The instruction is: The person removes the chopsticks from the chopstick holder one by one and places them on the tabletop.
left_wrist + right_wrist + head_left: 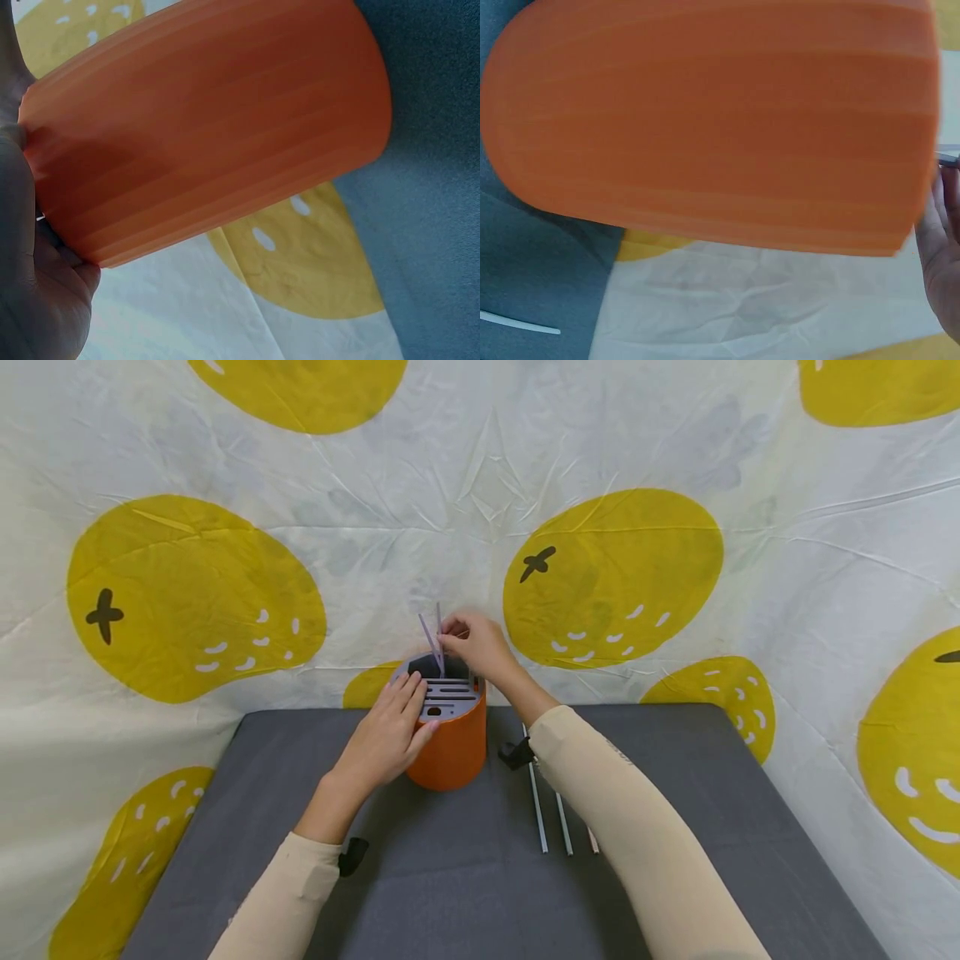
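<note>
Pinching a thin pale straw (440,639) between fingertips and thumb, the right hand (474,646) is poised over the far rim of the orange cylindrical holder (448,745), with the straw's lower end dipping into the dark opening at the back of the grey slotted lid (448,692). A second straw (427,633) already stands in that opening, leaning left, so the held one is kept near upright, apparently to pass beside it. The left hand (386,735) rests on the near left side of the holder: its fingers lie fairly straight across the lid's edge and the thumb presses the orange wall, a bracing contact rather than a closed grasp, evidently to keep the light container from tipping or sliding on the grey mat (225,827). In the left wrist view the holder's ribbed orange wall (210,127) fills the frame with the palm against it; in the right wrist view the same wall (705,120) is blurred and the fingers are only partly visible at the right edge, so the pinch is confirmed from the head view alone. Three more straws (551,814) lie side by side on the mat just right of the holder, under the right forearm, within short reach. A white cloth printed with yellow fruit (611,577) forms the backdrop.
</note>
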### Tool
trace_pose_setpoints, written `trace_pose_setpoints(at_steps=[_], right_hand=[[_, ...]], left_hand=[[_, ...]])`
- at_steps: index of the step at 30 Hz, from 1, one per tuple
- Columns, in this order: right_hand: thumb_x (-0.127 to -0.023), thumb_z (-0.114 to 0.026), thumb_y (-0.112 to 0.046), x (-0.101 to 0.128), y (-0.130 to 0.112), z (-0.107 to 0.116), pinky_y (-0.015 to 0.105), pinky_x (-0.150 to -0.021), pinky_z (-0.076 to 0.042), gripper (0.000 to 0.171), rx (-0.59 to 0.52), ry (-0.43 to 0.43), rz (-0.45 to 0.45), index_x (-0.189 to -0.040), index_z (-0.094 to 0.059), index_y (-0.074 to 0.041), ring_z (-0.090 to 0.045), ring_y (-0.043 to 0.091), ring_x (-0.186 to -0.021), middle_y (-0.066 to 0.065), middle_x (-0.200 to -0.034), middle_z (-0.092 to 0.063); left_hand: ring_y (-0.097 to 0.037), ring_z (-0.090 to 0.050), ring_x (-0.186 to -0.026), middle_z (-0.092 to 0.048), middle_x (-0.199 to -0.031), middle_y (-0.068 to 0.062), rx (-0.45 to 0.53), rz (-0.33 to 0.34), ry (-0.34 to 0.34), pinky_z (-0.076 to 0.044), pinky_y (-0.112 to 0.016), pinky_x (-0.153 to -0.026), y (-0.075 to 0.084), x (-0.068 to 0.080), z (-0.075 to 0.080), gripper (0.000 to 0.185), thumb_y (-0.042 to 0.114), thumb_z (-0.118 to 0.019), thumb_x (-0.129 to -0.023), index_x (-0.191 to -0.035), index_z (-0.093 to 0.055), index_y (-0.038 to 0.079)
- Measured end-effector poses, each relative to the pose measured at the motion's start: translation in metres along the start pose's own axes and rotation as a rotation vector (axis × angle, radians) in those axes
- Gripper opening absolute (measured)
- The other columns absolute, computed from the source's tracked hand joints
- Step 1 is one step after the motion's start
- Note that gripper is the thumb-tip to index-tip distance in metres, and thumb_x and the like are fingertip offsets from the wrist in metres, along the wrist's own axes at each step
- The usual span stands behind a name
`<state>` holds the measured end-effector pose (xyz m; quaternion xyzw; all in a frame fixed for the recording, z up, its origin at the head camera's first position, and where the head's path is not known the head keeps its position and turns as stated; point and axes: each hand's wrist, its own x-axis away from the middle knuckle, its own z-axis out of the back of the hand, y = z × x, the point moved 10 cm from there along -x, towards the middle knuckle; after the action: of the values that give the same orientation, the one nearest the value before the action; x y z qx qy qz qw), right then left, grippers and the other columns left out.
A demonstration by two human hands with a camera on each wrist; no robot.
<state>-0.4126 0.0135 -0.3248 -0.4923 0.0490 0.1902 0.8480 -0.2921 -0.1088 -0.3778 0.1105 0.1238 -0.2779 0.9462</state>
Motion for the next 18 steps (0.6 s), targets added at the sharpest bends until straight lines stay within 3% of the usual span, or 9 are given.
trace_pose_setpoints(at_steps=[10, 18], right_hand=[[-0.098, -0.068, -0.001, 0.004, -0.023, 0.044, 0.034, -0.079, -0.064, 0.012, -0.277, 0.138, 0.12, -0.106, -0.065, 0.007, -0.073, 0.033, -0.089, 0.02, -0.098, -0.067], [-0.097, -0.069, 0.002, 0.012, -0.041, 0.087, 0.03, -0.077, -0.064, 0.012, -0.432, 0.271, 0.202, -0.104, -0.062, 0.008, -0.071, 0.015, -0.08, 0.009, -0.092, -0.066]], left_hand=[[-0.037, -0.022, -0.158, -0.027, -0.168, -0.021, 0.01, 0.004, 0.006, -0.018, -0.054, -0.129, 0.0, 0.0, 0.0, 0.069, 0.042, -0.046, -0.11, -0.16, -0.031, -0.004], [-0.037, -0.021, -0.159, -0.026, -0.169, -0.02, 0.015, 0.01, -0.004, -0.016, -0.053, -0.13, 0.0, 0.001, 0.0, 0.07, 0.042, -0.047, -0.11, -0.16, -0.029, -0.003]])
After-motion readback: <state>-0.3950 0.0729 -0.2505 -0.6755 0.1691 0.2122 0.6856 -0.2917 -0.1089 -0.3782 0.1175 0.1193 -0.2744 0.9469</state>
